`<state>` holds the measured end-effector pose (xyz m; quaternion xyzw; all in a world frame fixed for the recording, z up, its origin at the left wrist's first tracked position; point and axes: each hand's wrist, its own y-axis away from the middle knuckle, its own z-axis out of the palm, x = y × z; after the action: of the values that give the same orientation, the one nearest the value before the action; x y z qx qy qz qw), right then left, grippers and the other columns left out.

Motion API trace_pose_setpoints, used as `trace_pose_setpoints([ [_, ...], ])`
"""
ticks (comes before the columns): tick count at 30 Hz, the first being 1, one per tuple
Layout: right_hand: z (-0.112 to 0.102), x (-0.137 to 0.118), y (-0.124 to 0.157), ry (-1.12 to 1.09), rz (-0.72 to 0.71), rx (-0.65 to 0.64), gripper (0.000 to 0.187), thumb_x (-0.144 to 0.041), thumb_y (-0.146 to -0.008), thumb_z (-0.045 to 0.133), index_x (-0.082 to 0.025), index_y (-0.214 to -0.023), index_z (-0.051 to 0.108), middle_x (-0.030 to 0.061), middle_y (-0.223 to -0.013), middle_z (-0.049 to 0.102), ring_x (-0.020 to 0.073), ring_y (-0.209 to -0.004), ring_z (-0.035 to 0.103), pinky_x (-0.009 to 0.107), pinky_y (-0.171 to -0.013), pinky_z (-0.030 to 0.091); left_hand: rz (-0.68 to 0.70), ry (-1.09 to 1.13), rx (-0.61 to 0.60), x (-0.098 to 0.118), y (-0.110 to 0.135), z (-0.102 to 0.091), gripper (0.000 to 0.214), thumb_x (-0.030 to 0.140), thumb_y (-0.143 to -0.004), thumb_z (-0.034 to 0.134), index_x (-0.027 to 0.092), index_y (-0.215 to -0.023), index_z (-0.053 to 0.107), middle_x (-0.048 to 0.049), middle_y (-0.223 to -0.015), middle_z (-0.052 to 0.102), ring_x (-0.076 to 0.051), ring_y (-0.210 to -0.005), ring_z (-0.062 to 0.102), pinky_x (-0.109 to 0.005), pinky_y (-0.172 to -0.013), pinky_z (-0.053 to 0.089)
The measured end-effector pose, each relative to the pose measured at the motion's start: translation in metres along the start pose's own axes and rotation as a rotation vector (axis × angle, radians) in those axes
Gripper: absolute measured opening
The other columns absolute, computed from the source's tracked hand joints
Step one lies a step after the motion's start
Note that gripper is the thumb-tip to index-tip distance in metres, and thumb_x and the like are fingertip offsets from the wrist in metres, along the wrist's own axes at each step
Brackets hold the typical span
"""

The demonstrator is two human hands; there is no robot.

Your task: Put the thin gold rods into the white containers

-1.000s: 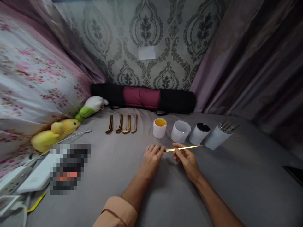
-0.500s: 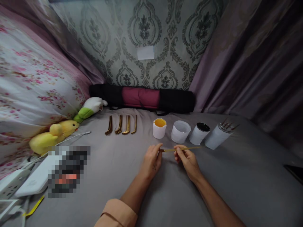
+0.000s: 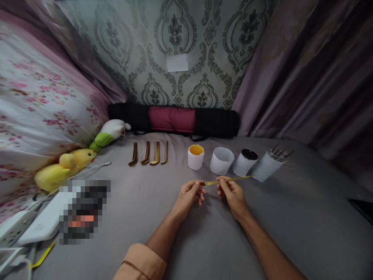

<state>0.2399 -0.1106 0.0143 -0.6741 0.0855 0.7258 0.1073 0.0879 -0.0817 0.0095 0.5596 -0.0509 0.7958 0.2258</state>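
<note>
A thin paintbrush [image 3: 212, 182] with a golden handle and brown bristles lies level between my two hands. My right hand [image 3: 233, 193] pinches its handle with thumb and fingertips. At the bristle end, the thumb and index finger of my left hand [image 3: 188, 196] are closed on the brush, its other fingers loosely curled. Beyond the hands stand a white cup [image 3: 196, 158] with yellow inside, a wider white cup [image 3: 222, 161], a white can [image 3: 245, 163] with a dark top and a tilted white container [image 3: 267, 167] with several thin sticks poking out.
Golden bent sticks [image 3: 145, 153] lie in small groups at the left back. A long black and maroon bag [image 3: 171, 118] lies against the wall. On the left are plush toys [image 3: 64, 167], a white cable [image 3: 90, 170], a power strip [image 3: 16, 229] and a white box-like device [image 3: 43, 221].
My left hand has turned over, its knuckles rolling outward, so its fingers now show below the bristles. The brush's handle tip has risen slightly to the right. The camera view shifted a little.
</note>
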Motion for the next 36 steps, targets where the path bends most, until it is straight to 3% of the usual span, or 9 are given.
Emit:
trace_pose_setpoints([
  [6,-0.0007,-0.0002,0.0001,0.027,0.0,-0.009,0.031,-0.045,-0.074,0.052,-0.017,-0.086,0.057,0.0004,-0.065,0.053,0.0088,-0.052,0.048,0.02,-0.047,0.038,-0.056,0.105,-0.038,0.0001,0.002,-0.0001,0.044,0.049,-0.073,0.049,0.009,-0.091,0.055,-0.0063,-0.071,0.058,-0.009,-0.052,0.051,-0.02,-0.044,0.037],
  [21,-0.0027,-0.0003,0.0002,0.111,-0.041,-0.016,0.032,-0.047,-0.077,0.045,-0.017,-0.08,0.056,-0.0025,-0.056,0.047,0.0072,-0.046,0.044,0.019,-0.043,0.035,-0.19,0.033,-0.13,0.003,0.0062,0.0031,0.036,0.039,-0.072,0.054,0.009,-0.093,0.056,-0.0062,-0.073,0.059,-0.009,-0.055,0.052,-0.02,-0.047,0.036],
  [36,-0.0083,0.0015,0.0004,0.02,0.016,0.026,0.036,-0.051,-0.075,0.045,-0.017,-0.079,0.056,-0.0036,-0.056,0.046,0.0063,-0.045,0.043,0.019,-0.042,0.034,-0.249,0.049,-0.071,0.0018,0.0034,0.0025,0.032,0.036,-0.069,0.058,0.01,-0.089,0.057,-0.004,-0.068,0.058,-0.007,-0.051,0.051,-0.019,-0.044,0.035],
])
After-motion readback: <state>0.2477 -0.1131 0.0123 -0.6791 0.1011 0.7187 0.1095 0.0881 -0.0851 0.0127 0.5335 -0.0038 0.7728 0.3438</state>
